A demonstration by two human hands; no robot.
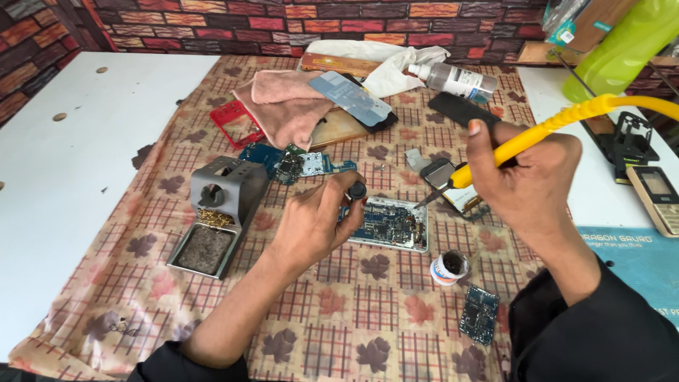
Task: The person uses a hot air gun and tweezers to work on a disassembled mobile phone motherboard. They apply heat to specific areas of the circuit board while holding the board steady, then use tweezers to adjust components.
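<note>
My right hand (527,177) grips a yellow soldering iron (537,131), its dark tip pointing down-left toward the opened phone (392,226) with an exposed blue circuit board. My left hand (315,219) rests at the phone's left edge, fingers closed on a small dark round-ended tool (357,189). A small open pot of flux (450,267) stands just in front of the phone, on the patterned cloth (339,318).
A grey soldering-iron stand (219,212) with sponge and brass wool sits left. Loose circuit boards (297,164), (479,313), a red phone frame (237,124), pink cloth (286,102), clear bottle (453,79), phones (353,99), (654,198) and a green bottle (622,46) lie around.
</note>
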